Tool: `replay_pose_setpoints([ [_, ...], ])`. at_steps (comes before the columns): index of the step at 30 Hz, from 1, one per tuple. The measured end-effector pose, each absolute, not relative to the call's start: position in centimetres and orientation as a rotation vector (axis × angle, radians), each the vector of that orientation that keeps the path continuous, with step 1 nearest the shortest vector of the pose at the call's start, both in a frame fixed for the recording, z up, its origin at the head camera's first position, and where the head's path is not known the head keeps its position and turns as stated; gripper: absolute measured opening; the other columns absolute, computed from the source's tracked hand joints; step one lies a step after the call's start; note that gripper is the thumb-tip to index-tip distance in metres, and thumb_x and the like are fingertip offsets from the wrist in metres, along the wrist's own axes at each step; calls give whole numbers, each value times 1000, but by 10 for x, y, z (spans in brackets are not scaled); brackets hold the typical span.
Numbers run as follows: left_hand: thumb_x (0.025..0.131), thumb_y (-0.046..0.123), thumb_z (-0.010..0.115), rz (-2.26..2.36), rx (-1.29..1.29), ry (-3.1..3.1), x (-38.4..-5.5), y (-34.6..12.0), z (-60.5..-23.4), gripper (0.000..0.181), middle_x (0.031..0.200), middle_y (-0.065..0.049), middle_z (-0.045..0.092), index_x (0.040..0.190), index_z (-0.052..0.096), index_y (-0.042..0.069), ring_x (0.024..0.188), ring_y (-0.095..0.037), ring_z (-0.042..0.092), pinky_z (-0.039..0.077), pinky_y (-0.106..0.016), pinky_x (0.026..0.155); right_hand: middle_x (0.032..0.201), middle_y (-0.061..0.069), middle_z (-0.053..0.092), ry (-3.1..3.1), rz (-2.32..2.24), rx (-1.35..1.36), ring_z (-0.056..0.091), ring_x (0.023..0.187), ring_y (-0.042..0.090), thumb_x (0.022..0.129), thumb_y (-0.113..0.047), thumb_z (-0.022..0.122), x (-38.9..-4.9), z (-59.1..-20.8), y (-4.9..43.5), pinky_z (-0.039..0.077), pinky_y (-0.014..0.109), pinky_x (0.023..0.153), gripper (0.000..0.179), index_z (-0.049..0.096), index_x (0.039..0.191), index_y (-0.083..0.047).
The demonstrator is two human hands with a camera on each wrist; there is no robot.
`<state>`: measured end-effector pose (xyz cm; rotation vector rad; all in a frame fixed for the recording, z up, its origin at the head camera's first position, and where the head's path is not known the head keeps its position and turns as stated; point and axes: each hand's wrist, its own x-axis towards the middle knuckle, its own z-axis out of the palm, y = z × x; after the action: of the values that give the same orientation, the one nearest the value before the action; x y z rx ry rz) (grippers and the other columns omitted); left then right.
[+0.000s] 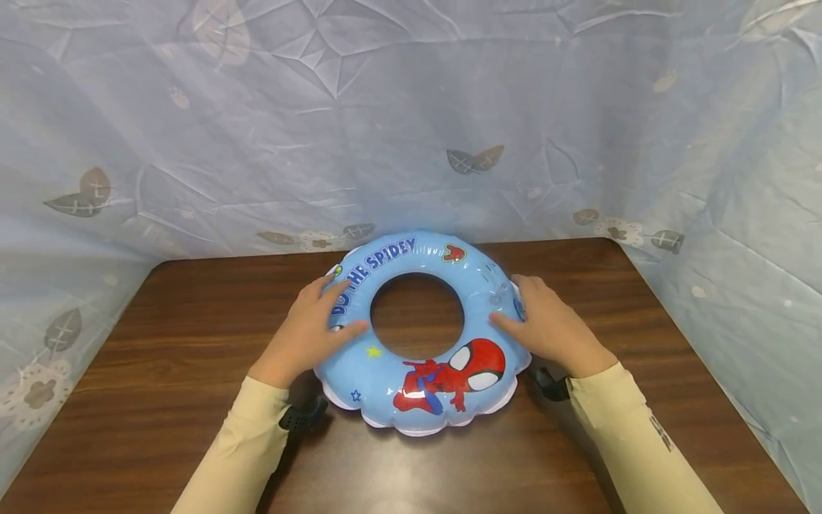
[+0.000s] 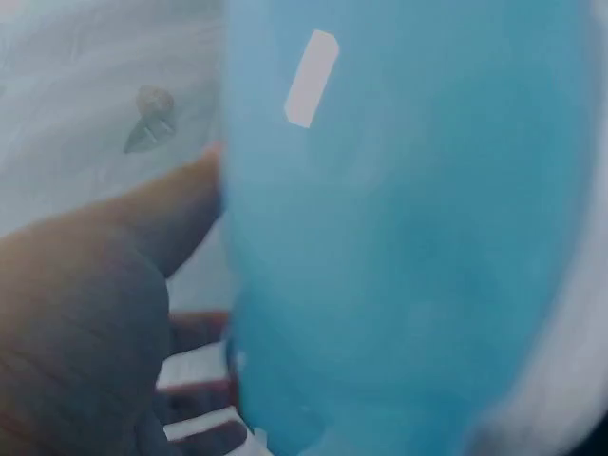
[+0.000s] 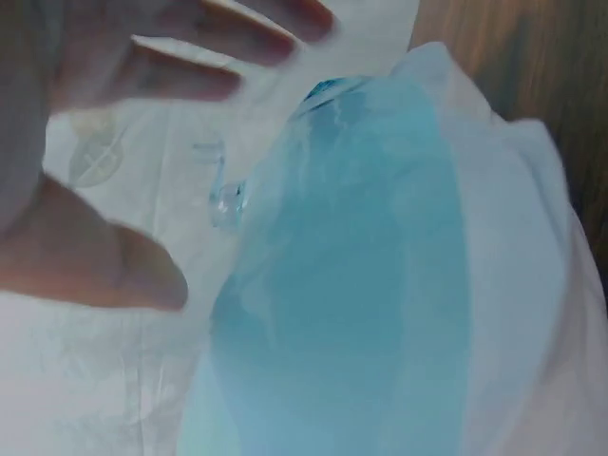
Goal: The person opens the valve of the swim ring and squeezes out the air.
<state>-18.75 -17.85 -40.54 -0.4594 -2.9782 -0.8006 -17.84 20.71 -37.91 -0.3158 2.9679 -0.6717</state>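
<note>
A blue Spidey swim ring lies on the desk, centre frame; the left hand touches its left side, fingers spread; the right hand, fingers wide, flanks its right.

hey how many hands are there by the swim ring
2: the left hand at the left side of the swim ring, and the right hand at its right side. No other hand shows.

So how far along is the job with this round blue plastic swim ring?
Done: the ring looks plump with air. In progress: the left hand and right hand are at its sides. Remaining: possibly tucking in the clear plastic valve, which sticks out.
</note>
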Motion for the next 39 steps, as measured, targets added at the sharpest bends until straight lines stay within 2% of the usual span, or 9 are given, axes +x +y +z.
replay_pose_setpoints([
  [3,90,61,72,-745,-576,-2959,-183,-172,-404,87,165,-18,31,157,45,12,151,-42,27,36,-66,113,156,27,39,3070,-665,-362,40,141,46,95,-43,71,-173,-377,204,41,67,108,85,35,156,4],
  [7,87,62,74,-715,-767,-2936,-180,-165,-405,87,164,-15,35,155,48,14,155,-37,22,27,-63,120,159,23,40,3170,-632,-573,40,143,43,92,-40,76,-164,-377,196,42,63,109,79,46,152,1],
  [11,85,67,72,-735,-955,-2926,-177,-158,-409,81,161,-10,43,148,58,18,159,-31,15,13,-56,126,158,17,46,3137,-562,-781,46,142,38,90,-48,77,-158,-383,186,48,57,107,79,51,151,-6],
  [14,85,72,69,-701,-1050,-2915,-176,-153,-413,77,153,-7,54,140,66,18,158,-28,18,7,-54,127,156,14,49,3082,-516,-847,49,141,34,89,-55,75,-155,-390,178,51,53,104,80,53,151,-10],
  [16,85,75,65,-650,-1077,-2903,-176,-151,-416,76,148,-6,60,135,69,18,157,-28,23,7,-54,127,154,13,51,3074,-492,-876,50,140,33,88,-56,75,-153,-394,175,52,52,103,80,54,150,-11],
  [20,86,78,61,-583,-1073,-2896,-175,-148,-418,75,140,-4,66,129,73,19,155,-28,28,8,-52,128,154,9,53,3051,-472,-990,50,140,30,88,-60,74,-152,-400,169,46,49,111,80,57,148,-11],
  [24,87,79,58,-543,-1071,-2908,-174,-145,-419,72,136,-2,69,127,75,21,154,-30,32,7,-54,127,154,6,54,2958,-438,-1046,49,142,28,91,-68,64,-152,-404,165,42,48,115,79,59,147,-12],
  [31,88,79,56,-468,-1056,-2901,-174,-144,-421,65,120,5,74,114,78,24,145,-28,45,15,-56,126,144,4,63,2856,-351,-1147,52,141,25,97,-66,55,-153,-409,160,22,52,125,69,66,140,-13],
  [39,89,80,51,-444,-1048,-2922,-174,-147,-422,66,122,6,73,113,77,24,146,-27,42,14,-57,125,129,-3,71,2839,-324,-1225,58,131,20,101,-67,47,-155,-412,155,23,56,124,63,70,132,-16],
])
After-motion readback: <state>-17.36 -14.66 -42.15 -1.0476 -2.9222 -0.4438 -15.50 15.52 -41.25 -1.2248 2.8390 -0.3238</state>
